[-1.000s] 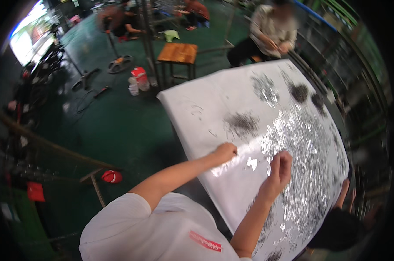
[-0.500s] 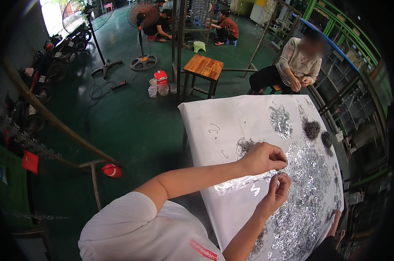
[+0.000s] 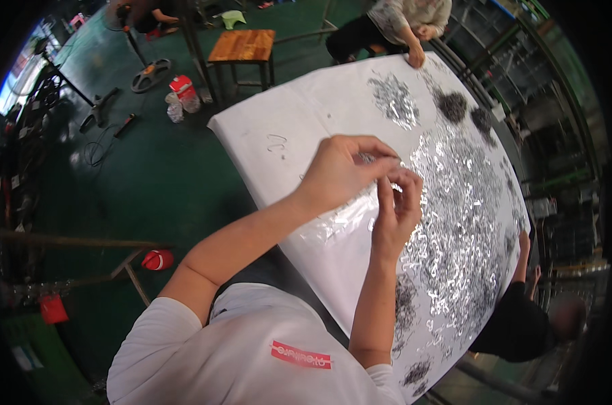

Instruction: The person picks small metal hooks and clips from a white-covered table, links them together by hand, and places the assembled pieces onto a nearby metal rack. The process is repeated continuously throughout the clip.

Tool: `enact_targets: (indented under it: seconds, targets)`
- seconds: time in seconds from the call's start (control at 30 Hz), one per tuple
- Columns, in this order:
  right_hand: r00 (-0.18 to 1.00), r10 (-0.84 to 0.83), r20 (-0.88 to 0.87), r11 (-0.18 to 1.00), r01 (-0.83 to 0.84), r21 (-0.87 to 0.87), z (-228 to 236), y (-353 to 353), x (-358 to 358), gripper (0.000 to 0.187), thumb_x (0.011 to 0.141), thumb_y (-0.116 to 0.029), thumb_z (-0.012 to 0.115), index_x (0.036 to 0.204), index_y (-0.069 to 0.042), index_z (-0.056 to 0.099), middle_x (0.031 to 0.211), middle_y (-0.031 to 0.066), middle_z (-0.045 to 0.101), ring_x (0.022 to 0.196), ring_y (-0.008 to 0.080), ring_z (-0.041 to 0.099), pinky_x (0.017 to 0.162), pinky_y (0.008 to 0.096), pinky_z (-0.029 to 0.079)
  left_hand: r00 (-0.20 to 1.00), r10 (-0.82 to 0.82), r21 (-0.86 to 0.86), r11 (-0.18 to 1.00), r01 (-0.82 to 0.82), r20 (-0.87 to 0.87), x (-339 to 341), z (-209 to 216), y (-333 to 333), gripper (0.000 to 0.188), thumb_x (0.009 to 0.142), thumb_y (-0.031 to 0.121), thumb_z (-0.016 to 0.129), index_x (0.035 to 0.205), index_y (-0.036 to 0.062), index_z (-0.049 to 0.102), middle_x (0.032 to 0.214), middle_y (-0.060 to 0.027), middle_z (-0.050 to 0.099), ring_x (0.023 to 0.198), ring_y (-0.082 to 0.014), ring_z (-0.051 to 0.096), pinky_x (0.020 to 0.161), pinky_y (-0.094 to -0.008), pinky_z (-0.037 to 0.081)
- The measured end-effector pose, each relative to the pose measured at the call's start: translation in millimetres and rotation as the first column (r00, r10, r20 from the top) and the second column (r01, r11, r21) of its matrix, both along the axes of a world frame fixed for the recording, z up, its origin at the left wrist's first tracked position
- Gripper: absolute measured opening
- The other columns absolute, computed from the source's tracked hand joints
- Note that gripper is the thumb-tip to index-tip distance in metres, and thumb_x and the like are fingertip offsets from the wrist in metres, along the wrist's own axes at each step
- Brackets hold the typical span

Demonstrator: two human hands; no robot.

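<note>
My left hand (image 3: pixel 346 172) is closed in a pinch above the white-covered table (image 3: pixel 306 94), thumb against fingertips. Just below and right of it, my right hand (image 3: pixel 397 209) is also pinched, its fingertips almost touching the left ones. Whatever they hold is too small to make out. Under my wrists lies a shiny clear plastic sheet or bag (image 3: pixel 340 219), partly hidden by my left forearm. To the right spreads a wide layer of small, bent, silvery metal pieces (image 3: pixel 454 223), many shaped like hooks.
Dark clumps of small pieces (image 3: pixel 451 106) and a silvery heap (image 3: pixel 395 100) lie toward the far side. A co-worker (image 3: pixel 411 27) sits at the far edge; another person's arm (image 3: pixel 523 256) rests at the right edge. A wooden stool (image 3: pixel 242 46) stands beyond the table.
The view has shifted, so the table and my hands appear higher and farther left. My hands stay pinched close together. The far co-worker's hand now reaches down to the table edge.
</note>
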State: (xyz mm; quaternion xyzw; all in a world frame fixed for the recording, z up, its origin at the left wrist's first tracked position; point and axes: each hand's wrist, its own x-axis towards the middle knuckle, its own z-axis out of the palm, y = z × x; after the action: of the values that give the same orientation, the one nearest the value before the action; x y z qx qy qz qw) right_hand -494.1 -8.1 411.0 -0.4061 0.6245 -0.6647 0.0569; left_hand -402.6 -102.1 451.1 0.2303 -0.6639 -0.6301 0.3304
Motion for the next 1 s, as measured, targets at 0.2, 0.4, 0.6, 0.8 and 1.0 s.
enact_targets:
  seconds: [0.2,0.4,0.6,0.8,1.0]
  targets:
    - [0.963,0.147,0.225,0.986,-0.16,0.04,-39.0,-10.3,-32.4,0.008,0.086,-0.006,0.065,0.093,-0.003,0.063,0.095,0.0063,0.059,0.084,0.0125,0.055,0.07,0.0233,0.044,0.985,0.08,-0.15,0.983,-0.103,-0.156,-0.7,-11.8,-21.9,0.014,0.081,0.013,0.073,0.092,0.0057,0.072,0.098,-0.0011,0.069,0.087,-0.0085,0.063,0.074,-0.0242,0.047]
    - [0.941,0.334,-0.06,0.681,-0.196,0.705,-137.5,-25.0,-62.6,0.017,0.083,-0.016,0.068,0.095,-0.003,0.068,0.09,0.0089,0.065,0.078,0.0216,0.063,0.073,0.0341,0.049,0.969,0.126,-0.184,0.969,-0.166,-0.211,6.0,-13.5,-44.0,0.014,0.079,0.017,0.075,0.091,0.0084,0.073,0.091,0.0007,0.07,0.082,-0.0094,0.063,0.076,-0.0263,0.045]
    - [0.712,0.569,-0.411,0.57,0.019,0.822,-181.1,-34.8,-38.9,0.012,0.081,-0.017,0.067,0.085,-0.006,0.065,0.083,0.0092,0.06,0.079,0.0298,0.063,0.073,0.0393,0.05,0.974,0.122,-0.235,0.958,-0.166,-0.19,9.0,-7.9,-44.3,0.013,0.08,0.016,0.073,0.09,0.0082,0.074,0.086,0.0001,0.071,0.079,-0.0089,0.063,0.076,-0.0259,0.045]
    - [0.893,0.351,-0.283,0.624,0.003,0.782,-161.3,-8.4,-44.0,0.011,0.084,-0.014,0.064,0.085,-0.003,0.061,0.084,0.0113,0.065,0.08,0.0262,0.064,0.07,0.0369,0.049,0.977,0.124,-0.24,0.957,-0.164,-0.174,18.6,-1.3,-33.0,0.014,0.081,0.016,0.072,0.09,0.0062,0.074,0.082,-0.0014,0.072,0.075,-0.0089,0.064,0.075,-0.026,0.046]
    - [0.938,0.006,0.347,0.838,-0.193,0.51,-72.9,24.2,-45.8,0.012,0.085,-0.004,0.064,0.096,0.0,0.064,0.08,0.0046,0.066,0.067,0.0084,0.061,0.053,0.0206,0.045,0.987,0.088,-0.204,0.972,-0.114,-0.131,24.4,-4.1,-14.7,0.014,0.082,0.016,0.071,0.091,0.0052,0.074,0.084,-0.002,0.072,0.075,-0.0087,0.064,0.075,-0.026,0.047]
